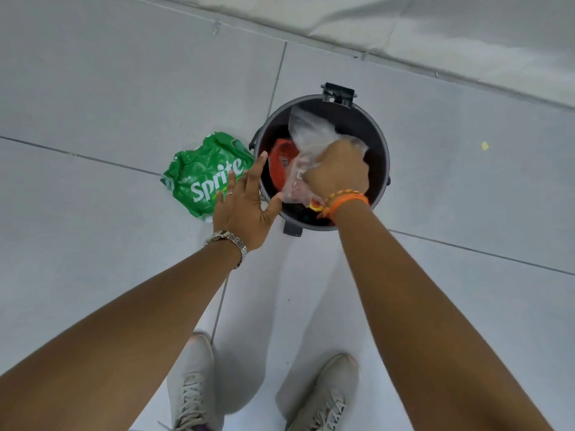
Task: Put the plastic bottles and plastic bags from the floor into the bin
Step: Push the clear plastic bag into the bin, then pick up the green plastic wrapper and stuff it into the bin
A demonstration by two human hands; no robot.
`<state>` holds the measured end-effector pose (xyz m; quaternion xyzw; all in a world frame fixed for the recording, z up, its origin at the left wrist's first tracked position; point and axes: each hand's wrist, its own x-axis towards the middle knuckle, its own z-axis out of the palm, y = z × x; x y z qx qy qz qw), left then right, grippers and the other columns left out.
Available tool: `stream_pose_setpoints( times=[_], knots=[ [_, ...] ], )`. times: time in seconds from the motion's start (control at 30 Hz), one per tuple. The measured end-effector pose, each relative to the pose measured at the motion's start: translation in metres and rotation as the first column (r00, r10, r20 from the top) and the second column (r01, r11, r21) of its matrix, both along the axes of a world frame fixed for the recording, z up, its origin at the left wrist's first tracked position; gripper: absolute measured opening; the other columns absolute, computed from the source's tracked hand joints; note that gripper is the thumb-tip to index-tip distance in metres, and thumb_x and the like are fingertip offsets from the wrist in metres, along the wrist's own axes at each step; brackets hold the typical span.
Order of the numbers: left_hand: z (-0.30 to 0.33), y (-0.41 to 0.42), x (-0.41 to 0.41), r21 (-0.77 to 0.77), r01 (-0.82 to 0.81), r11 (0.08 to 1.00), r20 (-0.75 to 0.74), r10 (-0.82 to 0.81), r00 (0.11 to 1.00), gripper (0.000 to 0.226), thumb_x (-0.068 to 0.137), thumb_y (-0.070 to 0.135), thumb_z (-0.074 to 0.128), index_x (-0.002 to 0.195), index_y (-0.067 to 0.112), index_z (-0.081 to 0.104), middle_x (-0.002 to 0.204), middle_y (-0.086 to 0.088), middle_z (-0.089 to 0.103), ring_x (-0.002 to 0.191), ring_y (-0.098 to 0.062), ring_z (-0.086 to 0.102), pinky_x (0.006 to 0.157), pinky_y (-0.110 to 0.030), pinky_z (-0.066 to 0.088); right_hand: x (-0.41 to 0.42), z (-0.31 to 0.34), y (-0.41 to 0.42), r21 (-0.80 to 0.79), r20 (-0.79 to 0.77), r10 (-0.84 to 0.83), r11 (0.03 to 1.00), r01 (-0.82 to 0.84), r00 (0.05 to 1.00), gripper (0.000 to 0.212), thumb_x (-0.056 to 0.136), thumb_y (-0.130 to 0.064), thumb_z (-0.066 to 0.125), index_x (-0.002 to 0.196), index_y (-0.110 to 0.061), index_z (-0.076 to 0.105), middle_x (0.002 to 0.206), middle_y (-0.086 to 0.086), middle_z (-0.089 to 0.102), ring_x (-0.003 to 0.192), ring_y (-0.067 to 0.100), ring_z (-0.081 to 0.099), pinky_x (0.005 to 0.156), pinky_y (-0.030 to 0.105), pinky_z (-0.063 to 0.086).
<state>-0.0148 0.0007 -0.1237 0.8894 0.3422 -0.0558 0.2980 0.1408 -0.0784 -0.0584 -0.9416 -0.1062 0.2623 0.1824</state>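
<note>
Head view: a round dark plastic bin (381,132) stands on pale glossy floor tiles (124,88), with red wrapping (280,163) inside. The right hand (337,172) is over the bin's mouth, fingers clenched on a crinkled clear plastic bag (311,132). The left hand (245,206) hovers with fingers spread, empty, above a crumpled green Sprite bag (199,172) lying just beside the bin.

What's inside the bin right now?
In the bin: a clear plastic bag gripped by the right hand over the opening, and a red item beneath it. The bag and hand cover whatever lies deeper; the bottom is too dark to tell.
</note>
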Motion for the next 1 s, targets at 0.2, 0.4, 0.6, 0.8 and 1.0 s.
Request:
stream_pose_setpoints(
  times=[0.2,0.4,0.6,0.8,1.0],
  knots=[
    [-0.002,-0.002,0.001,-0.015,-0.020,1.000,0.028,0.021,0.999,0.074,0.094,0.062,0.033,0.155,0.042,-0.005,0.162,-0.005,0.031,0.150,-0.042,0.018,0.115,-0.067,0.023,-0.005,-0.050,-0.003,-0.277,-0.003,0.167,0.947,-0.161,0.986,0.033,0.096,-0.019,0.062,0.127,-0.011,0.056,0.134,0.013,0.054,0.120,0.036,0.060,0.090,0.049,0.056],
    [-0.015,0.007,-0.007,-0.069,0.050,0.996,0.191,-0.036,0.981,0.086,0.091,0.072,0.029,0.156,0.035,-0.012,0.153,-0.011,0.043,0.119,-0.036,0.060,0.099,-0.059,0.047,-0.002,-0.035,-0.017,-0.440,-0.071,0.344,0.831,-0.339,0.936,0.040,0.088,-0.038,0.065,0.125,-0.023,0.064,0.151,0.008,0.041,0.144,0.040,0.022,0.097,0.050,0.047],
    [-0.044,0.033,-0.058,0.048,0.089,0.995,-0.069,-0.086,0.994,0.076,0.092,0.068,0.032,0.147,0.016,0.043,0.152,-0.016,0.042,0.140,-0.036,0.039,0.111,-0.052,0.037,0.000,-0.004,-0.063,0.183,0.397,-0.166,0.978,0.099,0.903,0.025,0.085,-0.040,0.057,0.087,-0.023,0.076,0.105,0.002,0.068,0.109,0.033,0.050,0.084,0.039,0.047],
    [-0.073,0.046,-0.095,0.043,0.384,0.922,-0.628,-0.274,0.728,0.061,0.088,0.072,0.038,0.144,0.048,0.042,0.167,-0.012,-0.006,0.152,-0.041,-0.008,0.121,-0.058,0.001,0.005,-0.043,-0.084,0.613,0.244,-0.708,0.642,0.460,0.663,0.024,0.089,-0.034,0.056,0.090,-0.017,0.072,0.102,-0.002,0.066,0.100,0.015,0.045,0.080,0.027,0.045],
    [-0.077,0.039,-0.078,0.137,0.321,0.937,-0.637,-0.165,0.753,0.079,0.089,0.058,0.050,0.151,0.012,0.036,0.162,-0.007,0.024,0.152,-0.035,0.011,0.122,-0.054,0.010,-0.003,-0.059,-0.095,0.611,0.140,-0.728,0.597,0.520,0.672,0.025,0.092,-0.031,0.056,0.094,-0.012,0.072,0.101,-0.009,0.058,0.110,0.023,0.051,0.086,0.024,0.046]
  ],
)
